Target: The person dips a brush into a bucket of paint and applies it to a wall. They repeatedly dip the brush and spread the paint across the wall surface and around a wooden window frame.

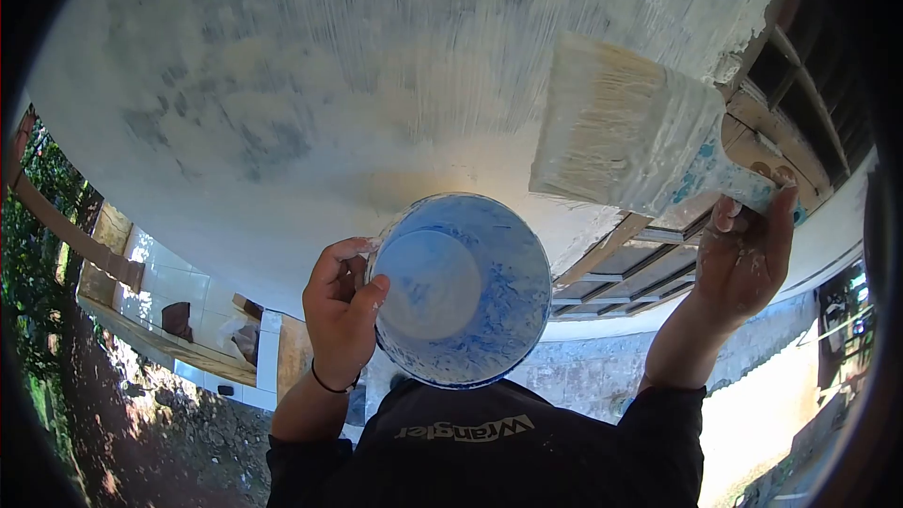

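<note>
A round bucket [515,273], blue and white inside with streaks of paint, is held at its left rim by my left hand [344,306], the thumb bent over the edge. Pale liquid shows at its bottom. My right hand [748,249] is closed on the handle of a wide paint brush [625,132], raised to the right of the bucket. The bristles point left and are coated whitish; blue-green stains mark the handle end. Behind both is a wall [376,56] with streaky whitish paint over grey patches. White specks dot my right fingers.
A window frame with bars [640,263] lies low right of the bucket, and a wooden frame [790,113] stands at upper right. A tiled ledge [193,292] holds a dark object [177,320] at left. Trees and rough ground show at far left.
</note>
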`<action>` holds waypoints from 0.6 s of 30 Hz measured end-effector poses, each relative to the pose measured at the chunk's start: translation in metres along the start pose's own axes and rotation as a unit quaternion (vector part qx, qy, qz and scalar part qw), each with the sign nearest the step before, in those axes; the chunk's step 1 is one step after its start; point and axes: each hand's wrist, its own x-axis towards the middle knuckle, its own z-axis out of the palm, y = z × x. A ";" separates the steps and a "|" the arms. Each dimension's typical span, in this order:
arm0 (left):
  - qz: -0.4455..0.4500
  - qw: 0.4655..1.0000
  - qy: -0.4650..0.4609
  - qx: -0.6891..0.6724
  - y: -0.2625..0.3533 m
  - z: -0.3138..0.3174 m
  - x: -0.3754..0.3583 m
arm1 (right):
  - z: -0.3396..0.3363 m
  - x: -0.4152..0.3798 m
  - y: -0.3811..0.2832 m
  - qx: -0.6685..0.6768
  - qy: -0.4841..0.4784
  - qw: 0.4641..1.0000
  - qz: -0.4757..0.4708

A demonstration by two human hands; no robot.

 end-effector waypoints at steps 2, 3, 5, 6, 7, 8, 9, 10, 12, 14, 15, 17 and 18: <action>-0.003 1.000 -0.001 -0.003 0.001 0.001 -0.001 | -0.002 -0.006 0.005 -0.050 -0.041 0.998 -0.024; -0.007 1.000 0.001 -0.006 0.001 0.000 -0.001 | -0.009 -0.017 0.019 -0.101 -0.087 0.991 -0.023; -0.004 1.000 -0.002 -0.001 0.000 0.000 0.000 | -0.024 -0.055 0.045 -0.248 -0.151 0.956 0.040; -0.002 1.000 -0.007 0.004 -0.001 0.000 0.000 | -0.032 -0.061 0.046 -0.330 -0.209 0.919 0.055; -0.004 1.000 -0.007 0.004 0.000 0.001 0.000 | -0.030 -0.066 0.051 -0.284 -0.176 0.939 0.084; -0.011 1.000 -0.009 0.005 0.001 0.002 0.000 | -0.033 -0.066 0.055 -0.285 -0.175 0.939 0.085; -0.020 1.000 -0.013 0.008 0.003 0.003 0.000 | -0.036 -0.066 0.058 -0.307 -0.230 0.922 0.060; -0.021 1.000 -0.018 0.011 0.002 0.003 -0.001 | -0.038 -0.066 0.061 -0.328 -0.283 0.901 0.033; -0.005 1.000 -0.015 0.018 0.000 0.004 -0.001 | -0.032 -0.067 0.060 -0.400 -0.334 0.853 0.023; -0.004 0.999 -0.023 0.027 0.000 0.003 -0.002 | -0.033 -0.068 0.066 -0.368 -0.335 0.868 -0.010; -0.005 0.999 -0.027 0.035 0.001 0.004 -0.002 | -0.031 -0.068 0.067 -0.377 -0.346 0.859 -0.014; -0.003 0.999 -0.026 0.043 0.002 0.005 0.000 | -0.032 -0.070 0.069 -0.399 -0.347 0.848 -0.005; -0.001 0.998 -0.025 0.053 0.003 0.006 0.001 | -0.033 -0.071 0.071 -0.421 -0.347 0.838 0.004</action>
